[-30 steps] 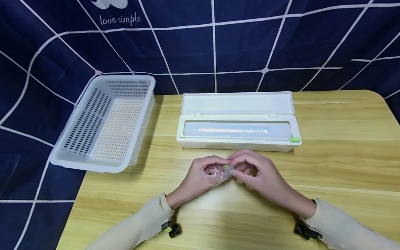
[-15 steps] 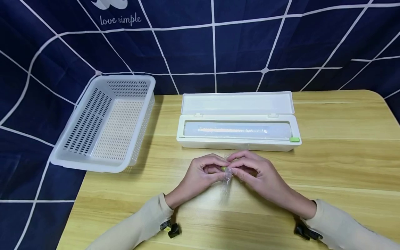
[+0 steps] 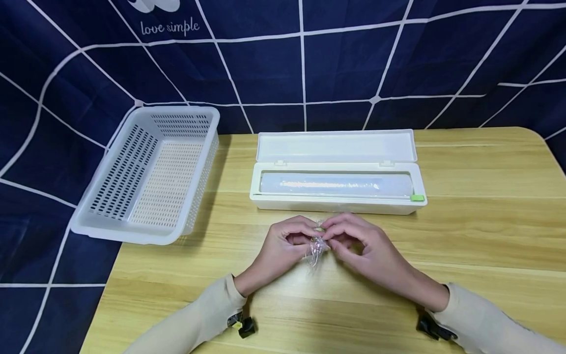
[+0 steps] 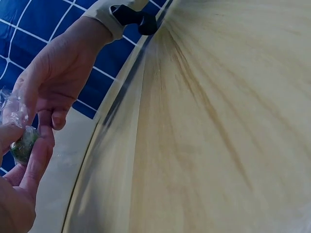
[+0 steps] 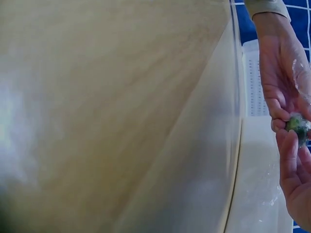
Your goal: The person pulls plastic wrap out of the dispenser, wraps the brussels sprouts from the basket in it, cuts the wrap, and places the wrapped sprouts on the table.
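Observation:
Both hands meet over the table in front of the white box. Between them is a small, roundish green thing (image 5: pixel 297 127) wrapped in clear plastic wrap (image 3: pixel 316 251). My left hand (image 3: pixel 284 245) grips the bundle with thumb and curled fingers. My right hand (image 3: pixel 370 248) pinches it from the other side. Loose, crumpled film hangs below the fingertips in the head view. The left wrist view shows the green thing (image 4: pixel 24 145) held among the fingers of both hands. Fingers hide much of it, and its exact kind is unclear.
A white plastic-wrap dispenser box (image 3: pixel 309 203) stands behind the hands, lid (image 3: pixel 336 147) raised, with a film roll (image 3: pixel 336 184) inside and a green slider (image 3: pixel 417 198) at its right end. A pale slotted basket (image 3: pixel 190 196) stands at the left. Blue gridded cloth (image 3: pixel 345 64) hangs behind.
The fingers have shifted slightly around the bundle. The loose film swung from the left palm to hanging straight down, and is now bunched nearer the left thumb. Box and basket have stayed put.

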A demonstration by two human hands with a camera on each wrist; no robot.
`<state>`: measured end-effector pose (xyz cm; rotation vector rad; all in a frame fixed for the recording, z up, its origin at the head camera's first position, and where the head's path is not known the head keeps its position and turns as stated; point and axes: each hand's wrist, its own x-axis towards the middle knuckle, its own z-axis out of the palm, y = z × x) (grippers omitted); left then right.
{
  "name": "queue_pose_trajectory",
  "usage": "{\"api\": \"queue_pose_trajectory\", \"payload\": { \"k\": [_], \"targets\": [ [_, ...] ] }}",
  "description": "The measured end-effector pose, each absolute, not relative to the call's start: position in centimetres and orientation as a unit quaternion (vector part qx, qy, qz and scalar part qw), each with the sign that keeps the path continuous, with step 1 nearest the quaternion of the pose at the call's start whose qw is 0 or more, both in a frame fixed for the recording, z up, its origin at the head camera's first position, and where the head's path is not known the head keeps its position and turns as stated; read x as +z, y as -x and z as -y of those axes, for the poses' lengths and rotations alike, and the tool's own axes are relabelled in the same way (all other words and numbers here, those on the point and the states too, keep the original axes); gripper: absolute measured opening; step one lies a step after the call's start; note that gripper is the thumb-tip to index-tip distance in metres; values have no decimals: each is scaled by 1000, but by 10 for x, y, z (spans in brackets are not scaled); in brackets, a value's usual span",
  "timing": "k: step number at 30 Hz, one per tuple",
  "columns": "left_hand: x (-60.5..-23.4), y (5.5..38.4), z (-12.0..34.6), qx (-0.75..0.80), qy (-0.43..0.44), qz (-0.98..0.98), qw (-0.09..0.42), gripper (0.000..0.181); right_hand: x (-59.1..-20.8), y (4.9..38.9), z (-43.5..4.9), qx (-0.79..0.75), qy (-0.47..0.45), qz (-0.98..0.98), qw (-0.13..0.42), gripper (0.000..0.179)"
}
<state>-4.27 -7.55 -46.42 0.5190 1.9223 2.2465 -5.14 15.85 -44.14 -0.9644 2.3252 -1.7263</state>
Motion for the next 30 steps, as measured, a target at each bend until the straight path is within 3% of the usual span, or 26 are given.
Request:
{"api": "queue_pose_trajectory", "payload": {
  "k": [11,19,22,30],
  "targets": [
    [-465,41,75,743,-174,-644,54,13,-439,50,-156,-524,352,-775,34,55],
    [-462,39,74,729,-175,-661,39,12,-435,51,-154,-521,336,-784,9,42],
    [-461,38,73,730,-178,-659,36,18,-436,51,-153,-528,326,-785,5,38],
    [-460,38,70,729,-162,-664,46,53,-440,53,-152,-536,308,-786,-9,40]
  ]
}}
